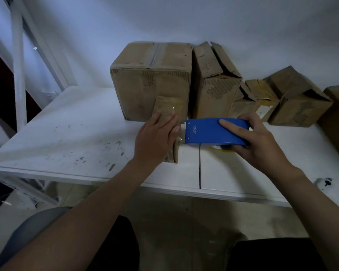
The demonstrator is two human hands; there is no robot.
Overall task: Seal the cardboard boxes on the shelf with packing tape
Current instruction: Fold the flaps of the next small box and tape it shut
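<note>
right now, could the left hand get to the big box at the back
Probably yes. The left hand lies flat on the small box, holding nothing, and the big box stands right behind it with nothing between. The right hand grips the dispenser off to the side.

Bright blue tape dispenser, small white lettering near front end; sliver of yellow tape roll beneath. Dull brown large box, torn patches showing striped corrugated ribbing. Same brown second box, ribbed bare patch on front. Brown small box, glossy clear-tape sheen. White shelf, speckled with dark scuffs. Plain white wall, bluish cast.
</note>
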